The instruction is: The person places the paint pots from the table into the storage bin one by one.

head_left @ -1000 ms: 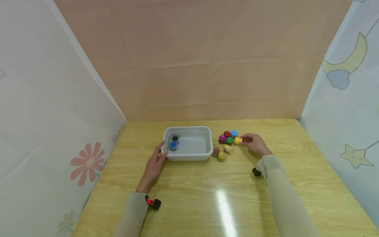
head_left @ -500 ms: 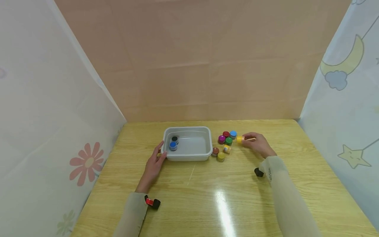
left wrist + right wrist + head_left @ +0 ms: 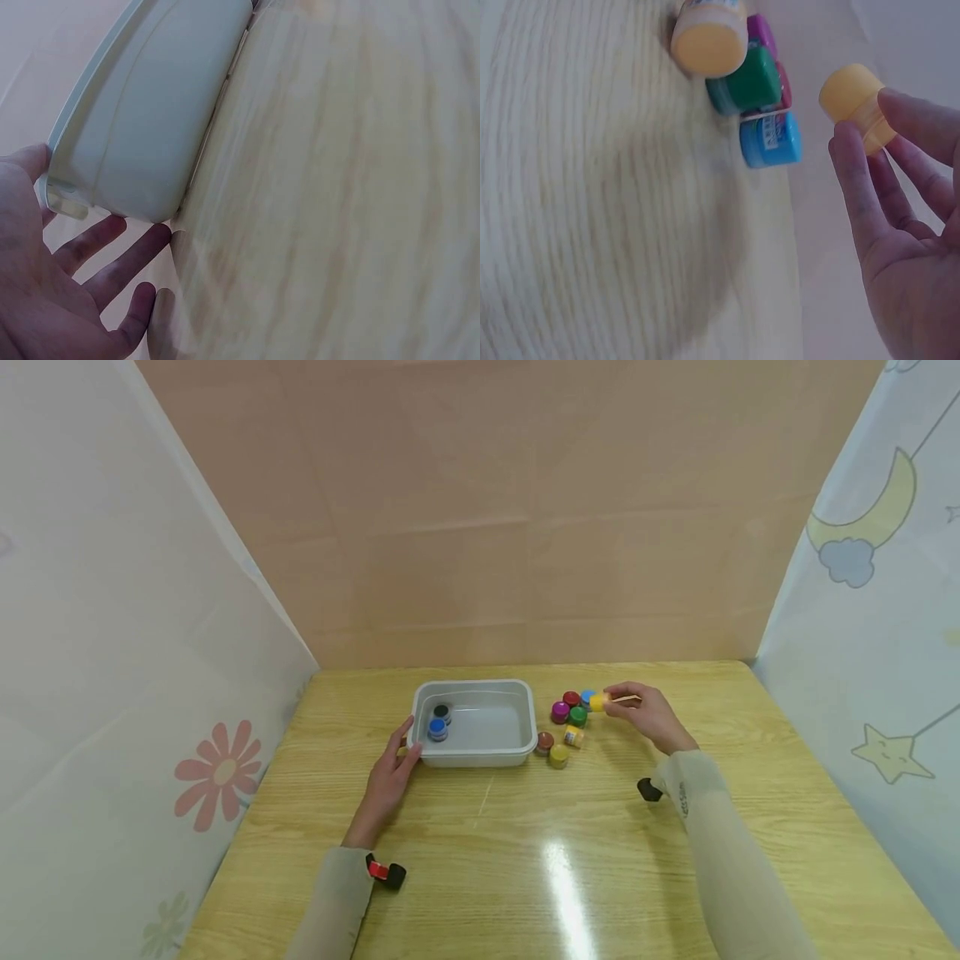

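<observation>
My right hand [image 3: 647, 714] pinches a small yellow-orange paint jar [image 3: 851, 97] between thumb and fingers, raised above the table beside the jar cluster. Near it stand a light blue jar [image 3: 771, 140], a green jar [image 3: 744, 81], a red jar [image 3: 572, 698] and a purple jar [image 3: 560, 712]. Another yellow-orange jar [image 3: 573, 737] lies on its side. My left hand [image 3: 388, 779] touches the left end of a pale rectangular tray [image 3: 161, 97], thumb by the rim and the other fingers fairly straight against the outer wall. Inside the tray are a blue jar [image 3: 437, 730] and a black jar [image 3: 442, 714].
A brown jar [image 3: 544, 742] stands close to the tray's right side, with a mustard-yellow jar [image 3: 558, 756] just in front of it. The wooden table [image 3: 480, 860] meets a tan backdrop [image 3: 465, 527] behind, and printed white sheets flank both sides.
My right hand first draws the yellow-orange jar slightly right, away from the cluster, then lifts it up and left near the light blue jar. My left hand stays at the tray.
</observation>
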`<state>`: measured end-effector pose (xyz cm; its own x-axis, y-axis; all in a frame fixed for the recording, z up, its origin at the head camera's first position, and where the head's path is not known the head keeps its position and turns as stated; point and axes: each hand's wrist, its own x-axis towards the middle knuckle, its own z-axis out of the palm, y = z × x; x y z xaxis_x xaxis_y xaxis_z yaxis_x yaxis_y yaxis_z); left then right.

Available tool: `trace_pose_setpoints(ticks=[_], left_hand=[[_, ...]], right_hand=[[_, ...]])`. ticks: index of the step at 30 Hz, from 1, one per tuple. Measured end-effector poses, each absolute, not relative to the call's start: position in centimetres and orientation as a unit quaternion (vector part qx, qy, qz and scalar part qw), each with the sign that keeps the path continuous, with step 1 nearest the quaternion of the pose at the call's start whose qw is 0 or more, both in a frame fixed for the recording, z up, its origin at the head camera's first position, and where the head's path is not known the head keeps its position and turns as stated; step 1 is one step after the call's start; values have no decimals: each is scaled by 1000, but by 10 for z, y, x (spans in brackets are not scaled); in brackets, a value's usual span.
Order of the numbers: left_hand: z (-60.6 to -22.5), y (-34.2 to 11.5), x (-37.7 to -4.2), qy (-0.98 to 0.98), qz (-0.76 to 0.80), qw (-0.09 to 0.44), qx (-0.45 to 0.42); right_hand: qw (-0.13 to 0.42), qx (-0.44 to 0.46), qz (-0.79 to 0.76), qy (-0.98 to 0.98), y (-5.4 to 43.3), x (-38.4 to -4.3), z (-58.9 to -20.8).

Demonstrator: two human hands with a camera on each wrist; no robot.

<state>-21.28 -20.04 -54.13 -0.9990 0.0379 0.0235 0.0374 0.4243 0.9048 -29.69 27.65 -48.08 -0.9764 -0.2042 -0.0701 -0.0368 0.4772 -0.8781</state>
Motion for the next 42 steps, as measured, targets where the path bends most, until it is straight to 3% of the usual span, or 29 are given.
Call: trace_pose_setpoints(ticks=[7,23,42], left_hand=[[-540,-201,-214,840,541,19,18],[-539,-202,-213,844,536,-9,23],[-533,-202,-212,853,522,-5,13]], right_hand=[[69,-94,-502,857,260,-300,-467],[74,-138,-540,827,190,-302,-442],[112,-170,-547,812,87,-303,-450]])
